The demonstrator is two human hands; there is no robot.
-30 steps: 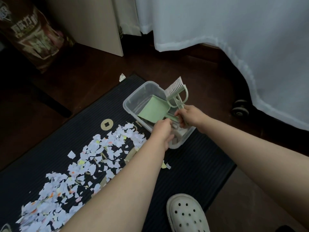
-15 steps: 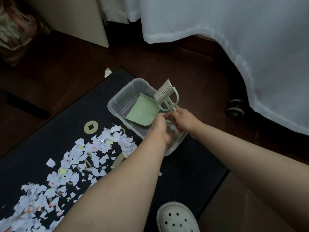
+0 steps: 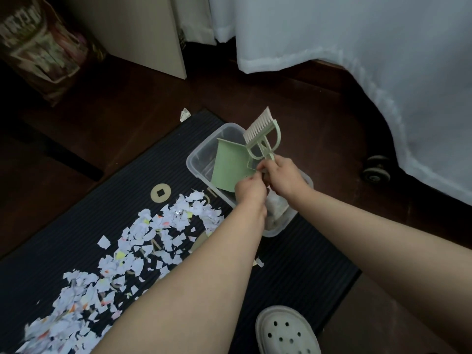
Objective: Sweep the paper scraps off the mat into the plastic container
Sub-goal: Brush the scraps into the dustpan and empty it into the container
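A clear plastic container (image 3: 201, 154) sits on the black ribbed mat (image 3: 127, 175). My left hand (image 3: 249, 189) grips the handle of a green dustpan (image 3: 229, 166), which is tilted over the container. My right hand (image 3: 283, 176) holds a green hand brush (image 3: 263, 134) by its handle, white bristles pointing up and away above the container's far side. White paper scraps (image 3: 143, 241) with coloured flecks lie spread across the mat to the left of my arms. Some scraps show inside the container near its front end.
Dark wooden floor surrounds the mat. A white cloth (image 3: 357, 60) hangs at the right over a castor wheel (image 3: 375, 168). A pale board (image 3: 150, 34) and a printed bag (image 3: 43, 44) stand at the back. My white clog (image 3: 286, 330) rests on the mat's near edge. One scrap (image 3: 184, 114) lies beyond the mat.
The dustpan has tipped more upright over the container. Both hands stay close together above it, and the camera view has shifted a little.
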